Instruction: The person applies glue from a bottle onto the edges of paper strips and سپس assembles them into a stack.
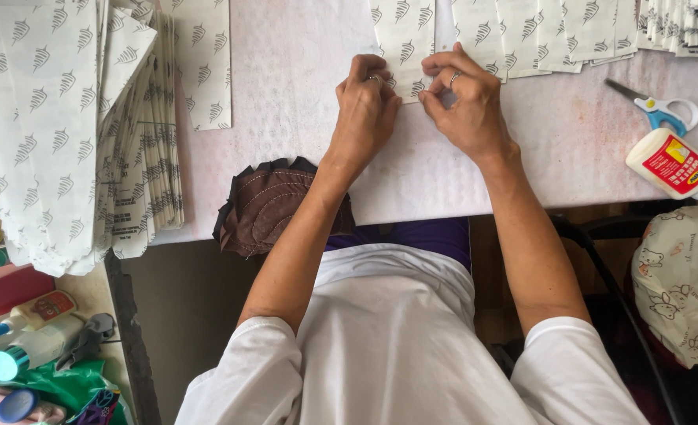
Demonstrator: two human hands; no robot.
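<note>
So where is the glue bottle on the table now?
In the head view, the glue bottle lies at the table's right edge, just below the blue-handled scissors.

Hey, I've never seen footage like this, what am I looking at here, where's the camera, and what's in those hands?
There is one picture, shot from a camera on a person's head, looking straight down at their own arms. No machine is here, only two bare hands. The left hand and right hand meet over a white patterned paper piece and pinch its lower edge; both wear rings. They work on a pale table. A big stack of the same patterned paper lies at the left, and more pieces run in a row along the top. At the right lie blue-handled scissors and a glue bottle. A brown cloth sits at the table's near edge.
</note>
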